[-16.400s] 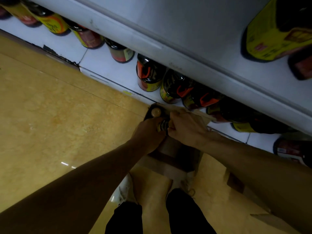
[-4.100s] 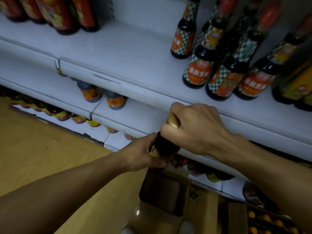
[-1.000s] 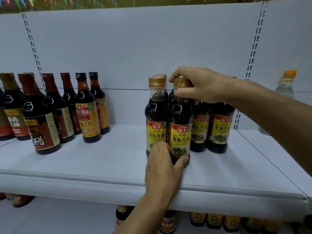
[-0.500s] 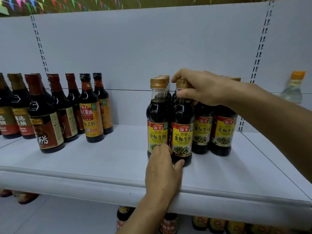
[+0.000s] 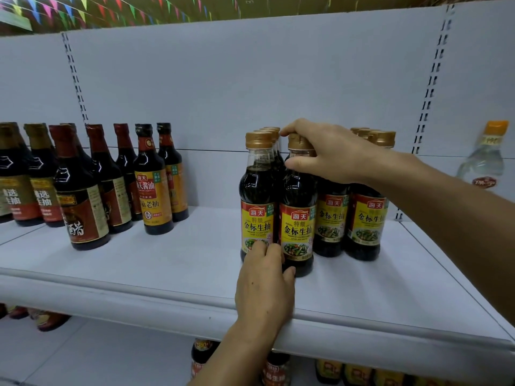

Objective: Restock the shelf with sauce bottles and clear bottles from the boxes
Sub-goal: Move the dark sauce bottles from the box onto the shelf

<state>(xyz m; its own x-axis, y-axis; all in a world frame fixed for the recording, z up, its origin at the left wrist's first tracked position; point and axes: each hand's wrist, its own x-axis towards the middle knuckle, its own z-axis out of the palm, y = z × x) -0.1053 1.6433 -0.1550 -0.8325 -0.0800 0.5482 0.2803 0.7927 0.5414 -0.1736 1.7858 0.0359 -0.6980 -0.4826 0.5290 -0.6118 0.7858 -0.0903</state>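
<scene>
Your right hand grips the gold cap of the front sauce bottle, which stands on the shelf just right of its twin. Left hand, fingers relaxed, steadies its base. Prob. heavy w/ liquid, slick, breakable; take it at neck + base.

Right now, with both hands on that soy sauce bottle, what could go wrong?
The held bottle stands nearer the shelf edge than its neighbours; a slip could tip it off. The right hand grips only the cap, and the left hand touches its base. A nudge might knock the packed neighbour bottle.
</scene>
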